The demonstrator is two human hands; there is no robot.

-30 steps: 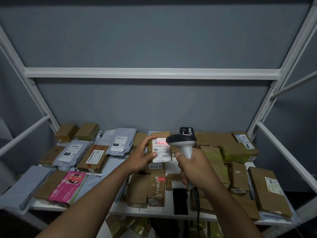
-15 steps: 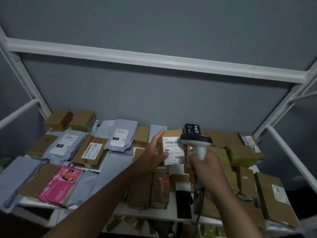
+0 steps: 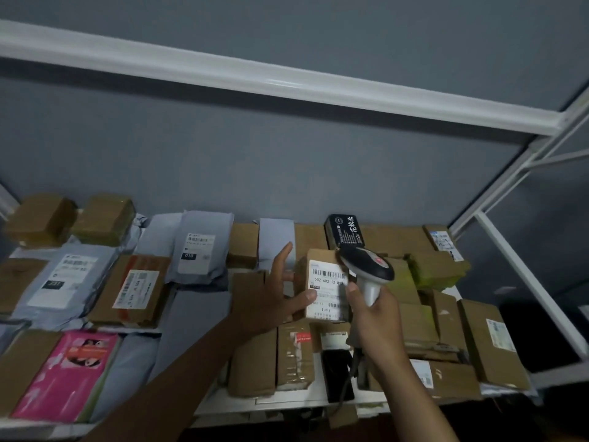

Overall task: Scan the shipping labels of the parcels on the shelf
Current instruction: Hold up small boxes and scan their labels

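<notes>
My left hand point(image 3: 278, 298) holds a small brown box point(image 3: 322, 283) upright above the shelf, thumb on its white barcode label and fingers spread behind it. My right hand point(image 3: 377, 323) grips the handle of a grey and black barcode scanner point(image 3: 366, 269), whose head sits just right of the label and partly covers the box's top right corner. A cable hangs down from the scanner. Below lie many parcels on the white shelf point(image 3: 306, 400).
Grey mailer bags point(image 3: 199, 247) and a labelled brown box point(image 3: 135, 290) lie left of my hands. A pink packet point(image 3: 67, 374) sits at the front left. A black box point(image 3: 344, 232) stands at the back. Brown boxes point(image 3: 492, 342) fill the right. A white beam point(image 3: 287, 86) crosses overhead.
The red scan light seen on the label a second ago is gone. The box and scanner stay together while my view has swung left and tilted.
</notes>
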